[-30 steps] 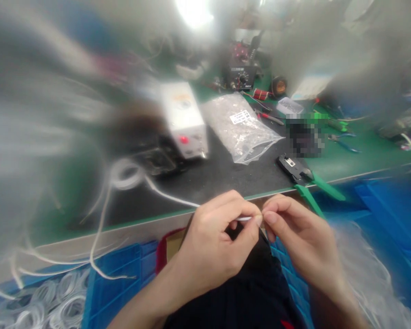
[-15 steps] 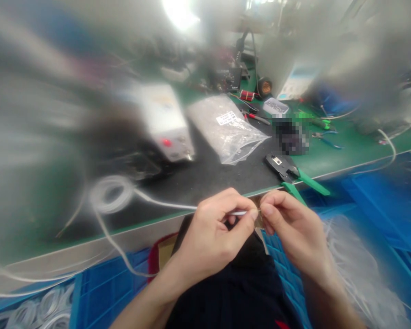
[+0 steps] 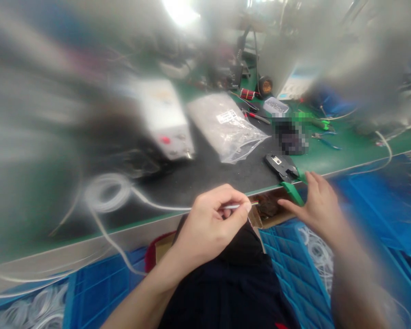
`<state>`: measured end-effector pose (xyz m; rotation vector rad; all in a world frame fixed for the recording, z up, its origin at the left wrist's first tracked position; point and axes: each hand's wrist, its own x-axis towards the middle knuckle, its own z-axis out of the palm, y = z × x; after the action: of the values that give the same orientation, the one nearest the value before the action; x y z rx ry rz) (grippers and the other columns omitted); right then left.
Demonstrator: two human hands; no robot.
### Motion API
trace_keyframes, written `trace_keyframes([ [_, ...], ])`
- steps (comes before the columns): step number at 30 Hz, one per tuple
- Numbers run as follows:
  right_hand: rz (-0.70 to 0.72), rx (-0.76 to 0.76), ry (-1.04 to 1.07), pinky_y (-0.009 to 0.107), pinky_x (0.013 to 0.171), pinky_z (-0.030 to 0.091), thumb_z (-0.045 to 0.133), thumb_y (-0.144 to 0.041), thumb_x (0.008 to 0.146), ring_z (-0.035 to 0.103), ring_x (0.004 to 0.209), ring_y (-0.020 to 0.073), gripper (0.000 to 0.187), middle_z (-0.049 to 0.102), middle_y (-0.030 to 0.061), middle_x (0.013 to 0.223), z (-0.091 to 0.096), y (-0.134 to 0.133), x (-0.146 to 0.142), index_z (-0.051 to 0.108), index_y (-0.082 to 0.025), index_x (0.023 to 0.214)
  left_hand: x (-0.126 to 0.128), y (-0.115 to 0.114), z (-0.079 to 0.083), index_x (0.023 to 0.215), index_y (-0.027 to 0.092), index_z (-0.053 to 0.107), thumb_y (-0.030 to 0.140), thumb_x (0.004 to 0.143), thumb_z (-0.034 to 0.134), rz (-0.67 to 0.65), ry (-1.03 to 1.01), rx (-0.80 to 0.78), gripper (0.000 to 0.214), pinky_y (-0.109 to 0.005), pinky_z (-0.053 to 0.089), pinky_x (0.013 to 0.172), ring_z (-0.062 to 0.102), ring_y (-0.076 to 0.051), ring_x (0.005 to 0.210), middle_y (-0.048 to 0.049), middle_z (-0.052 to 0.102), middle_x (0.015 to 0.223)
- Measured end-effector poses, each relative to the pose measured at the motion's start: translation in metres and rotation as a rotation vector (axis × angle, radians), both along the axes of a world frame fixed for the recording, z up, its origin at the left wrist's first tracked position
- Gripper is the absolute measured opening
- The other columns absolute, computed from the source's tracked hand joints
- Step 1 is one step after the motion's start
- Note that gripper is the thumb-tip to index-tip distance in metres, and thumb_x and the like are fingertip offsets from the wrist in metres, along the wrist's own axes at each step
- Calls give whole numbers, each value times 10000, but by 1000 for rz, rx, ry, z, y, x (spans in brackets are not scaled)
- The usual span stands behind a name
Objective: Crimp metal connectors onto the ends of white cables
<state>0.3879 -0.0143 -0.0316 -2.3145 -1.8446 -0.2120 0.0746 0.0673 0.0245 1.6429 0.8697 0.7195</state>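
My left hand (image 3: 215, 224) pinches the end of a white cable (image 3: 171, 208), whose thin coloured wires stick out past the fingertips to the right. Behind it, the cable runs left to a loose coil (image 3: 108, 192) on the black mat. My right hand (image 3: 315, 205) is spread, thumb apart from the fingers, at the green handles of a crimping tool (image 3: 282, 167). Its fingertips overlap one handle; whether they touch it I cannot tell. The tool's black head lies on the bench edge, with its handles jutting out over the edge.
On the mat lies a clear plastic bag (image 3: 222, 128) with a label, beside a white box (image 3: 167, 119) with a red button. Farther back are red-handled pliers (image 3: 258, 118) and blue-handled pliers (image 3: 329, 140). Blue crates (image 3: 99, 292) and a cardboard box (image 3: 272, 221) sit below the bench edge.
My right hand has left the cable's wire ends and moved right and up to the crimping tool's handles, its fingers opening. My left hand keeps its pinch on the cable, nearly in place.
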Motion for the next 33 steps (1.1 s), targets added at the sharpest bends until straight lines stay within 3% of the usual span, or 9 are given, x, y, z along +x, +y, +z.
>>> trace_keyframes([
  [3,-59,-126,-12,697,1159,442,758,-704,886,498,1441,583,1126,485,422,1583,-4,3,11,385,65,1620,2,4,1,870,174,783,197,991,703,3,-16,-28,147,-236,384,586,543,-103,672,14,663,803],
  [7,-212,-60,219,775,1114,402,769,-509,863,519,1370,614,890,570,395,1464,6,4,2,534,13,1545,3,9,5,877,163,794,216,982,707,8,-21,-44,145,-233,386,583,538,-107,660,10,667,782],
  [9,-249,-1,350,747,1114,416,760,-446,832,555,1334,571,793,610,349,1406,9,-1,-5,599,-28,1486,2,10,7,865,159,793,212,976,708,11,-20,-46,149,-230,383,579,533,-106,652,8,669,773],
  [12,-204,-6,533,580,1023,557,673,-451,899,697,1156,418,605,718,223,1255,9,-17,-24,646,-112,1400,1,10,8,860,155,790,211,975,708,7,-20,-43,152,-231,383,575,532,-111,652,3,670,771],
  [15,-83,-50,870,420,886,619,553,-406,989,754,984,295,400,771,110,1113,10,-31,-55,679,-185,1298,3,11,6,888,158,796,218,984,707,-6,-18,-33,144,-236,399,586,554,-121,673,-4,684,791],
  [18,-23,-13,1388,406,914,581,659,-340,943,717,1014,289,323,754,84,1105,18,-33,-92,707,-207,1233,9,12,5,896,158,795,204,985,701,-11,-3,-35,137,-237,411,594,572,-124,680,-4,691,799],
  [21,-26,-37,1608,375,895,550,730,-275,924,690,1029,280,278,747,64,1108,27,-28,-120,723,-223,1196,13,13,7,892,157,791,172,981,691,-28,-4,-38,135,-230,430,610,599,-120,692,1,702,804],
  [25,-32,-26,1672,330,857,500,747,-213,932,653,985,234,227,729,31,1110,29,-25,-134,727,-232,1157,15,14,8,893,161,793,141,967,692,-38,-1,-19,127,-231,453,643,640,-126,728,4,730,824],
  [33,-11,-97,1556,284,662,391,715,-217,960,509,738,158,94,600,-32,863,32,-23,-135,668,-217,1042,14,13,2,902,165,787,143,964,687,-26,-8,-13,119,-241,474,649,654,-140,724,-5,734,830],
])
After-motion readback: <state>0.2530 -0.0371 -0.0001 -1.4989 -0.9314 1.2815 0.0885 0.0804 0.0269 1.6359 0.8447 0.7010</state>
